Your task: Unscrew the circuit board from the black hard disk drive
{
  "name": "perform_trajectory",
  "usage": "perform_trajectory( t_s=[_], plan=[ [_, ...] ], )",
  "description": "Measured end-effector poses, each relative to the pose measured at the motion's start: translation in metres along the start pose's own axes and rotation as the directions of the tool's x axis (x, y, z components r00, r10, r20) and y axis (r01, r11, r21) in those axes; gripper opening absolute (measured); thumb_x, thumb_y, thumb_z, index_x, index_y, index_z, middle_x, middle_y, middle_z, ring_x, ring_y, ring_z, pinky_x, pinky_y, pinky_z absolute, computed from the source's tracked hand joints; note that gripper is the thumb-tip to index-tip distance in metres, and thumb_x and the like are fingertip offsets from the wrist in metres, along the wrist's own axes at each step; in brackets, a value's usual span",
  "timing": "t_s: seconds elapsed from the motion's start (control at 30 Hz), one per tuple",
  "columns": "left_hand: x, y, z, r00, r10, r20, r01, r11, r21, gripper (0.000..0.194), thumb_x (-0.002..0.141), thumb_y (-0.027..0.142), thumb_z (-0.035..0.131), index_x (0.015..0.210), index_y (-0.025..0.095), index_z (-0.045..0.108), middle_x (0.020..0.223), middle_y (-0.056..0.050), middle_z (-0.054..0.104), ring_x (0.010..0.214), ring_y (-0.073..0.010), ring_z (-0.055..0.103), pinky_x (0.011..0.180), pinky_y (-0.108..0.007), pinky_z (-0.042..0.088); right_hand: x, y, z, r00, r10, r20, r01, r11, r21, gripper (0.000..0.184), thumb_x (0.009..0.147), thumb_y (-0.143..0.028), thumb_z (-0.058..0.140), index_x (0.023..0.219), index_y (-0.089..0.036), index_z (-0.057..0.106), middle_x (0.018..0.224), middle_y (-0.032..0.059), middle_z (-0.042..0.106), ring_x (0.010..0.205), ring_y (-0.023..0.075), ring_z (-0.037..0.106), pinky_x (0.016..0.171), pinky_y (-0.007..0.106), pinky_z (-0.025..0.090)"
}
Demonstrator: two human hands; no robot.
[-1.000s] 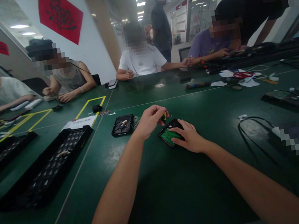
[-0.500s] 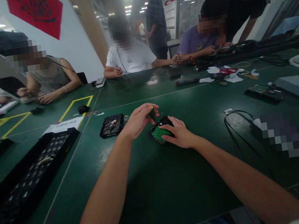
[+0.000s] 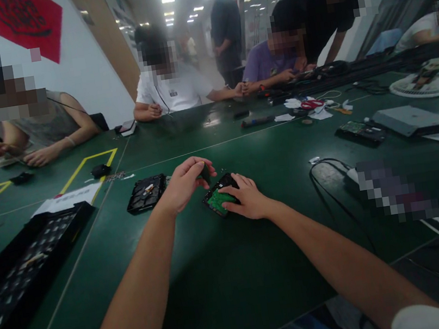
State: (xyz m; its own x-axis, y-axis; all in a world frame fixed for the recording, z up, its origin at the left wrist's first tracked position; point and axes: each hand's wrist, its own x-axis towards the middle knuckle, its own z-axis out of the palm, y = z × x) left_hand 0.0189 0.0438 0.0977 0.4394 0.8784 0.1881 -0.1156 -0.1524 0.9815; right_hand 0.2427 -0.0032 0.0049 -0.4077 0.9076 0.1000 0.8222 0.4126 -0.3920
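One black rectangular device (image 3: 219, 196) with green circuit board (image 3: 216, 203) lies, seemingly along eight-to-two o'clock, under the nearer, loosely spread right hand (image 3: 250, 199) and at four o'clock from the left hand (image 3: 185, 184), which pinches a small dark object (image 3: 205, 173).

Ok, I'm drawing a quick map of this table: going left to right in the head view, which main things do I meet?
Long black tray → square black case → left hand → green circuit board → right hand → grey box.
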Motion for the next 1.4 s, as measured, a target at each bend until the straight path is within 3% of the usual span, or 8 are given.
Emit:
perform_trajectory(
  t_s=[0.2, 0.53, 0.67, 0.83, 1.03, 1.4],
  plan=[
    [-0.0010, -0.0002, 0.0005, 1.000, 0.018, -0.018, -0.018, 1.000, 0.007, 0.026, 0.093, 0.040, 0.070, 0.100, 0.015, 0.067, 0.098, -0.009, 0.070, 0.092, -0.0214, 0.070, 0.061, -0.026, 0.058, 0.0001, 0.0004, 0.0008, 1.000, 0.002, -0.006, -0.002, 1.000, -0.016, 0.060, 0.103, -0.066, 0.051, 0.156, -0.039, 0.050, 0.177, 0.0096, 0.017, 0.161, 0.0411, 0.014, 0.125, 0.062, 0.016],
    [0.0013, -0.0008, -0.0043, 0.990, 0.098, -0.103, -0.076, 0.977, 0.197, 0.037, 0.085, 0.045, 0.082, 0.086, 0.016, 0.059, 0.083, -0.003, 0.066, 0.072, -0.0125, 0.062, 0.060, -0.023, 0.056, 0.0003, 0.0014, -0.0004, 1.000, -0.012, 0.008, 0.012, 0.999, -0.033, 0.058, 0.104, -0.065, 0.049, 0.157, -0.041, 0.050, 0.176, 0.0072, 0.019, 0.162, 0.0393, 0.015, 0.125, 0.063, 0.019],
    [0.0019, -0.0017, -0.0031, 0.990, 0.115, -0.085, -0.097, 0.976, 0.194, 0.037, 0.083, 0.044, 0.084, 0.093, 0.017, 0.061, 0.080, 0.000, 0.061, 0.070, -0.0115, 0.059, 0.059, -0.023, 0.056, 0.0005, 0.0000, -0.0020, 1.000, -0.011, 0.015, 0.011, 0.999, -0.036, 0.059, 0.104, -0.065, 0.048, 0.157, -0.041, 0.049, 0.177, 0.0069, 0.019, 0.162, 0.0386, 0.015, 0.125, 0.062, 0.018],
    [0.0025, -0.0004, -0.0053, 0.992, 0.123, -0.005, -0.118, 0.967, 0.226, 0.034, 0.089, 0.048, 0.077, 0.101, 0.016, 0.072, 0.085, -0.003, 0.065, 0.075, -0.0135, 0.062, 0.062, -0.024, 0.057, 0.0005, -0.0024, -0.0036, 1.000, -0.007, 0.025, 0.008, 1.000, -0.024, 0.059, 0.104, -0.066, 0.047, 0.156, -0.038, 0.051, 0.177, 0.0095, 0.017, 0.162, 0.0404, 0.013, 0.125, 0.062, 0.017],
    [0.0025, 0.0018, -0.0072, 0.994, 0.083, -0.072, -0.068, 0.979, 0.193, 0.032, 0.093, 0.042, 0.070, 0.108, 0.014, 0.073, 0.092, -0.008, 0.071, 0.083, -0.0164, 0.066, 0.062, -0.023, 0.056, -0.0001, -0.0023, -0.0050, 1.000, -0.004, 0.025, 0.004, 1.000, -0.007, 0.059, 0.104, -0.068, 0.046, 0.155, -0.039, 0.052, 0.177, 0.0103, 0.017, 0.162, 0.0416, 0.014, 0.125, 0.063, 0.017],
    [0.0031, 0.0040, -0.0031, 0.999, 0.003, -0.043, 0.000, 0.998, 0.063, 0.026, 0.096, 0.032, 0.057, 0.107, 0.016, 0.073, 0.095, -0.009, 0.071, 0.090, -0.0195, 0.067, 0.064, -0.026, 0.055, 0.0025, 0.0023, 0.0016, 0.999, -0.029, -0.013, 0.028, 0.998, -0.052, 0.059, 0.104, -0.066, 0.048, 0.155, -0.038, 0.052, 0.176, 0.0103, 0.020, 0.162, 0.0386, 0.016, 0.125, 0.061, 0.017]
  ],
)
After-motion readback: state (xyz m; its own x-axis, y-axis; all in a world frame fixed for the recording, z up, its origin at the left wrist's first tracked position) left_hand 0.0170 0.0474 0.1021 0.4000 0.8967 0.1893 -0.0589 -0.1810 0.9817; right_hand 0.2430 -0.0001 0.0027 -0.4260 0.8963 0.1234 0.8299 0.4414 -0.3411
